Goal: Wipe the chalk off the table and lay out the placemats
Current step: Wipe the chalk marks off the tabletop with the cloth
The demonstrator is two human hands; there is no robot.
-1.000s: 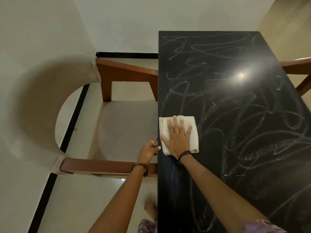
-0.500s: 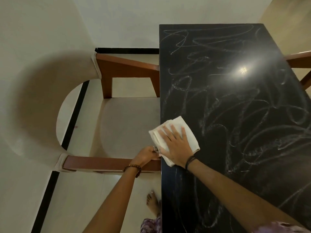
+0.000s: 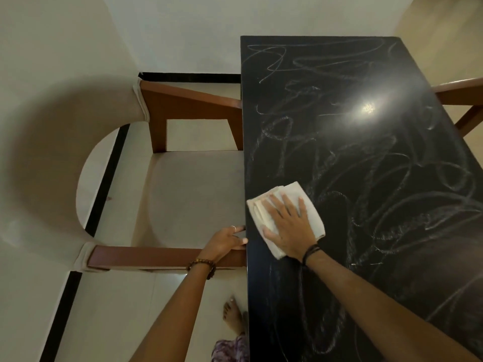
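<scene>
A black table [image 3: 366, 158] fills the right half of the view, covered with white chalk scribbles [image 3: 326, 165]. A folded white cloth [image 3: 300, 197] lies near the table's left edge. My right hand [image 3: 287, 226] presses flat on the cloth with its fingers spread. My left hand [image 3: 227, 240] grips the table's left edge just beside the cloth. No placemats are in view.
A chair with a beige seat [image 3: 193, 194], a curved beige back and wooden arms [image 3: 162, 257] stands tight against the table's left side. Another wooden chair arm [image 3: 460, 92] pokes in at the right. My bare foot [image 3: 232, 314] is on the tiled floor.
My right hand slid the cloth toward me and to the left edge, turning it askew, then a little back onto the table. My left hand stayed at the table edge.
</scene>
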